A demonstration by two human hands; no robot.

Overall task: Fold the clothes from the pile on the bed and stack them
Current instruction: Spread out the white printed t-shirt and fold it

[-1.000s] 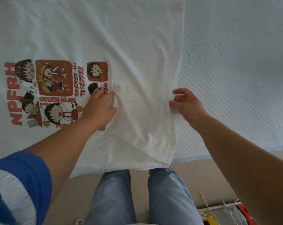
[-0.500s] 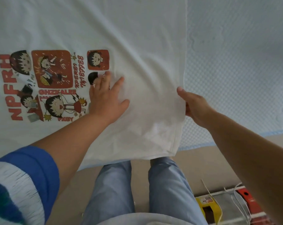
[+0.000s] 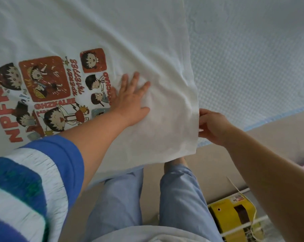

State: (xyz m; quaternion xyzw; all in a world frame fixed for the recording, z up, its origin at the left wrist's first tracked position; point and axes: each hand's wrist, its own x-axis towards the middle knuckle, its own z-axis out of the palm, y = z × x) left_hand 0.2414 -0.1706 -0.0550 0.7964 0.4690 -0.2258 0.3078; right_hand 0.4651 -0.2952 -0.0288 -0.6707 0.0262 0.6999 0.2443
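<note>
While my left hand (image 3: 130, 102) presses flat, fingers spread, on the white T-shirt (image 3: 130, 41) spread over the bed (image 3: 252, 58), my right hand (image 3: 212, 126) pinches its side edge.

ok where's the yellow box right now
In the head view it's at the lower right: the yellow box sits on the floor beside the person's legs, under the right forearm.

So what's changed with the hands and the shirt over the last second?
The left hand let go of its bunched pinch and now presses flat, fingers spread, on the white cartoon-print T-shirt, beside the print. The right hand slid nearer along the shirt's right edge and grips it lower, toward the corner. The shirt stays spread print-up on the pale blue quilted bed cover.
</note>
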